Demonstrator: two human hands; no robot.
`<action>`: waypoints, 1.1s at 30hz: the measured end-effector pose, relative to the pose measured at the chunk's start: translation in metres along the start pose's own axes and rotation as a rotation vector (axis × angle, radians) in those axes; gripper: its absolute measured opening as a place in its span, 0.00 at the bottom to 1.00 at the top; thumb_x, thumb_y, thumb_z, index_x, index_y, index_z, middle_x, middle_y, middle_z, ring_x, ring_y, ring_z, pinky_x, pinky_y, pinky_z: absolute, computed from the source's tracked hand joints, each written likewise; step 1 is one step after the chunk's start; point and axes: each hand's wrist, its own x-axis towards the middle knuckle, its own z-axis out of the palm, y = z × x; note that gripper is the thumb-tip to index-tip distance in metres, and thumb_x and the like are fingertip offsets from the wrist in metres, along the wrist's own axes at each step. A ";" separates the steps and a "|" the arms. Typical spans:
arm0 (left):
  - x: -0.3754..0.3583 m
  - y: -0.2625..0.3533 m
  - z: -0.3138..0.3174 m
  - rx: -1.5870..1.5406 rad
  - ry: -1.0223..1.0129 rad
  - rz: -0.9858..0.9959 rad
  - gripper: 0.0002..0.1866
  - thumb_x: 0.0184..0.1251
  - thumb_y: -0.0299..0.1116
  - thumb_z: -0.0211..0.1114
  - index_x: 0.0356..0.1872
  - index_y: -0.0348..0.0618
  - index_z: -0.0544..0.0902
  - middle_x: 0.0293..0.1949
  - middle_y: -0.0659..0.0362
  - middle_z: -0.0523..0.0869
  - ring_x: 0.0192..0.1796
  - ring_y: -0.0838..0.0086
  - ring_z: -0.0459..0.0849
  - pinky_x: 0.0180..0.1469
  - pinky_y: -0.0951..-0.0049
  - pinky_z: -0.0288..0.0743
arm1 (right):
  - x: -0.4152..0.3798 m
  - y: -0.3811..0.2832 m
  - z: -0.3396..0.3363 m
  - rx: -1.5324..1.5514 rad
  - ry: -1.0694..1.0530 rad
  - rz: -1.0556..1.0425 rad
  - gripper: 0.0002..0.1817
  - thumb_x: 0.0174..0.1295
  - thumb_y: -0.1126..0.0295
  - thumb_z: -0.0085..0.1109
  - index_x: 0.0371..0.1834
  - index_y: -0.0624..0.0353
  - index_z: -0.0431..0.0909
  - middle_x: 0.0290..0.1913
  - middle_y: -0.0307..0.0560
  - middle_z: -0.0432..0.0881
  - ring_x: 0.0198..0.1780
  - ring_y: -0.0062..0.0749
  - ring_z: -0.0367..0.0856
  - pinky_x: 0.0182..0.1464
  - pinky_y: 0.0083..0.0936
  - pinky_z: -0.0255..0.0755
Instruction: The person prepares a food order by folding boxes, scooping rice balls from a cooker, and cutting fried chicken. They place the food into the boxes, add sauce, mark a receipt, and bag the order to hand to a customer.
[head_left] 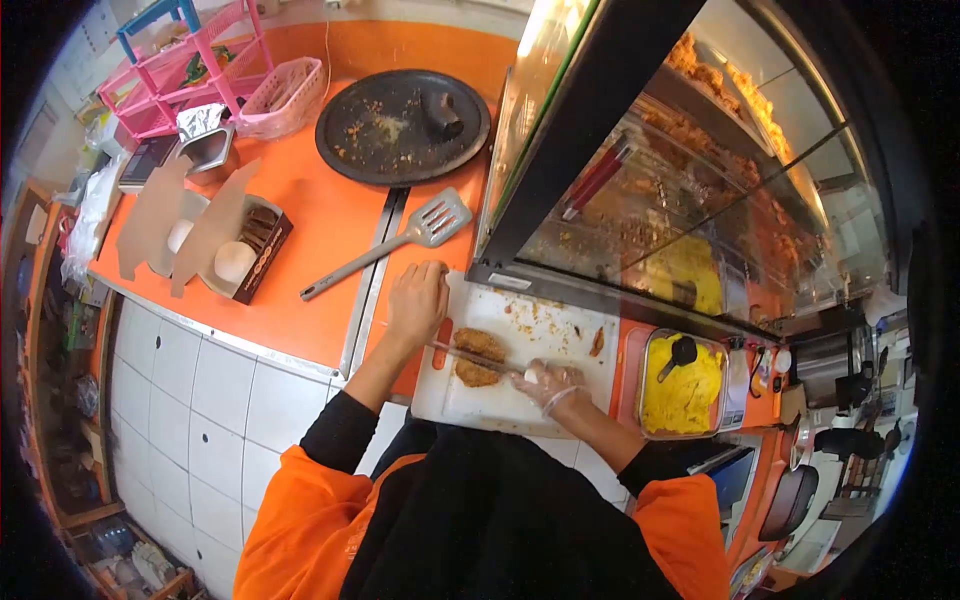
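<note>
Left hand: The person's left hand (414, 302) was at the upper left corner of the cutting board, fingers bent; I could not tell whether it gripped the edge.
Right hand: Under a clear glove, the right hand (562, 388) was closed around the white handle of a knife (503, 366).
Fried cutlet: On the left part of the white cutting board (465, 409), the golden-brown fried cutlet (480, 345) lay under the knife, showing on both sides of the blade; whether it was cut through was unclear.
Crumbs: Brown crumbs (527, 318) were scattered along the board's far side.
Beyond the board: A slotted spatula (440, 217) lay on the orange counter (290, 325), near a round black tray (358, 160).
Left side: Open cardboard boxes (268, 262) held food.
Right side: A glass display case (640, 309) stood behind a container (641, 385) of yellow food (690, 395).
</note>
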 end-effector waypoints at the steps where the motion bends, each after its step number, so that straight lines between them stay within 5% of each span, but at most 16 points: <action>1: 0.005 0.000 -0.002 -0.016 0.041 0.016 0.04 0.60 0.25 0.59 0.36 0.42 0.76 0.30 0.55 0.80 0.35 0.60 0.79 0.39 0.60 0.70 | -0.008 -0.009 -0.013 0.009 -0.015 0.064 0.38 0.64 0.32 0.33 0.59 0.55 0.67 0.50 0.66 0.79 0.52 0.56 0.80 0.57 0.46 0.68; 10: 0.017 -0.002 0.007 -0.073 0.023 -0.046 0.02 0.60 0.24 0.59 0.33 0.40 0.75 0.28 0.51 0.80 0.31 0.58 0.79 0.34 0.60 0.72 | 0.003 -0.002 -0.025 -0.164 0.152 -0.030 0.34 0.67 0.40 0.38 0.60 0.60 0.66 0.37 0.60 0.83 0.39 0.54 0.85 0.47 0.43 0.77; 14: 0.016 -0.003 0.012 -0.071 0.046 -0.066 0.04 0.62 0.27 0.59 0.35 0.39 0.75 0.25 0.51 0.80 0.30 0.57 0.80 0.34 0.58 0.73 | 0.009 0.001 -0.014 -0.119 0.059 -0.035 0.35 0.68 0.38 0.34 0.59 0.60 0.68 0.42 0.65 0.82 0.48 0.55 0.82 0.50 0.47 0.75; 17: 0.014 -0.007 0.017 -0.083 0.058 -0.056 0.05 0.62 0.28 0.59 0.37 0.39 0.74 0.24 0.51 0.79 0.29 0.56 0.79 0.33 0.57 0.72 | 0.010 0.001 -0.010 -0.088 0.186 -0.014 0.34 0.64 0.34 0.38 0.52 0.53 0.74 0.37 0.59 0.84 0.43 0.56 0.83 0.50 0.46 0.72; 20: 0.018 -0.008 0.020 -0.038 -0.064 -0.081 0.06 0.62 0.27 0.59 0.39 0.39 0.73 0.24 0.50 0.80 0.27 0.55 0.81 0.31 0.57 0.73 | 0.012 -0.004 -0.037 0.078 -0.046 0.064 0.38 0.65 0.34 0.35 0.57 0.58 0.70 0.46 0.62 0.82 0.50 0.54 0.81 0.55 0.47 0.72; 23: 0.028 -0.001 0.006 -0.126 -0.007 -0.060 0.07 0.64 0.28 0.58 0.40 0.39 0.73 0.22 0.49 0.81 0.24 0.54 0.81 0.26 0.57 0.73 | -0.005 -0.016 -0.057 0.008 0.001 0.140 0.36 0.65 0.35 0.36 0.55 0.56 0.71 0.45 0.59 0.82 0.51 0.52 0.81 0.53 0.46 0.72; 27: 0.042 0.012 -0.011 -0.105 0.025 -0.078 0.07 0.66 0.31 0.57 0.41 0.41 0.72 0.19 0.49 0.81 0.21 0.52 0.81 0.23 0.57 0.75 | -0.005 -0.007 -0.079 -0.030 0.016 0.072 0.35 0.65 0.35 0.36 0.60 0.50 0.69 0.45 0.55 0.83 0.52 0.49 0.80 0.51 0.44 0.74; 29: 0.027 0.001 0.006 -0.030 -0.084 -0.152 0.07 0.67 0.32 0.56 0.41 0.42 0.72 0.19 0.49 0.81 0.21 0.52 0.81 0.23 0.56 0.75 | 0.016 0.022 -0.031 -0.208 0.115 -0.178 0.35 0.65 0.34 0.35 0.62 0.49 0.68 0.45 0.53 0.83 0.52 0.49 0.81 0.51 0.44 0.75; 33: 0.020 0.000 0.006 -0.104 -0.182 -0.297 0.08 0.69 0.35 0.54 0.43 0.43 0.70 0.20 0.46 0.81 0.22 0.50 0.81 0.23 0.53 0.74 | 0.020 0.000 -0.047 -0.157 0.032 0.011 0.35 0.67 0.35 0.30 0.62 0.51 0.68 0.43 0.54 0.84 0.49 0.52 0.82 0.50 0.45 0.75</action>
